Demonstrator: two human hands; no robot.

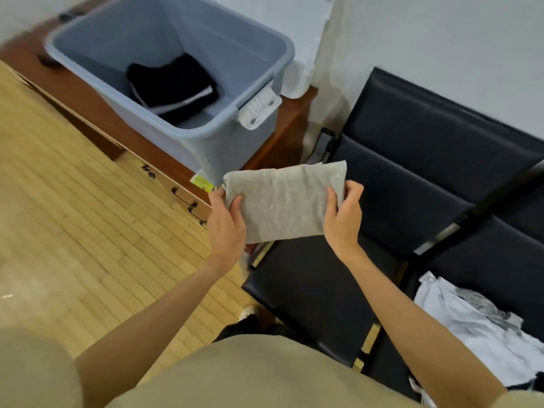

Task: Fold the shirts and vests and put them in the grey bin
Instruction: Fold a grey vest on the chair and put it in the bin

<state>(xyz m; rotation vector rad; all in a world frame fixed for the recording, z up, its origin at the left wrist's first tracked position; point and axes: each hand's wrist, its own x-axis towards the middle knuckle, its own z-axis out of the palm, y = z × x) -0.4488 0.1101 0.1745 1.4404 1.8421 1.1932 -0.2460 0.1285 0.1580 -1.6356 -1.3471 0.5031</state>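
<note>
A folded grey shirt (282, 201) hangs in the air between the bin and the seats. My left hand (228, 225) grips its left edge, thumb on top. My right hand (343, 217) grips its right edge the same way. The grey bin (206, 134) stands on a low wooden cabinet at the upper left, just beyond the shirt. A folded black garment with white stripes (173, 86) lies on the bin's floor. A crumpled pile of white and grey clothes (482, 328) sits on the seat at the lower right.
A row of black padded seats (412, 178) runs along the white wall on the right. The brown wooden cabinet (91, 113) with drawer handles carries the bin. Pale wooden flooring (73, 219) spreads to the left. A white curtain (312, 54) hangs behind the bin.
</note>
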